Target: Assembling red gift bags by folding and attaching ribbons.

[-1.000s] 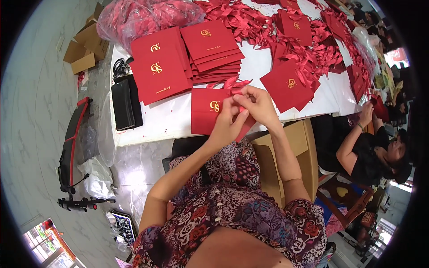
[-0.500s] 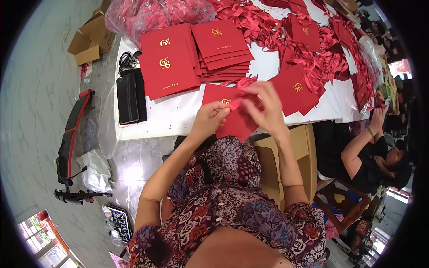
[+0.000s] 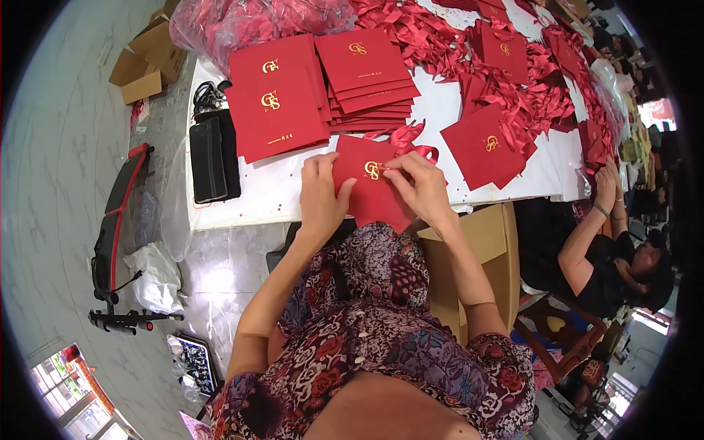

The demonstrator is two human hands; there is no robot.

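Observation:
A flat red paper bag (image 3: 370, 198) with a gold emblem lies at the table's near edge, in front of me. My left hand (image 3: 323, 192) grips its left side, fingers over the upper left edge and thumb on the front. Across the emblem, my right hand (image 3: 419, 183) is closed in a pinch, with a thin bit of red at its fingertips that looks like ribbon. A red satin ribbon (image 3: 408, 136) loops at the bag's upper right, partly behind my right hand. Past it stand two stacks of similar red bags (image 3: 282, 110), (image 3: 370, 70).
More red bags with ribbons (image 3: 480, 150) lie to the right, below a heap of loose ribbons (image 3: 422, 37). A phone (image 3: 210, 160) lies at the left edge. A cardboard box (image 3: 477, 249) stands by my right arm. Another person (image 3: 609, 249) works at far right.
My left hand has let go of the ribbon and moved left onto the bag's edge. My right hand has come down and closed over the emblem.

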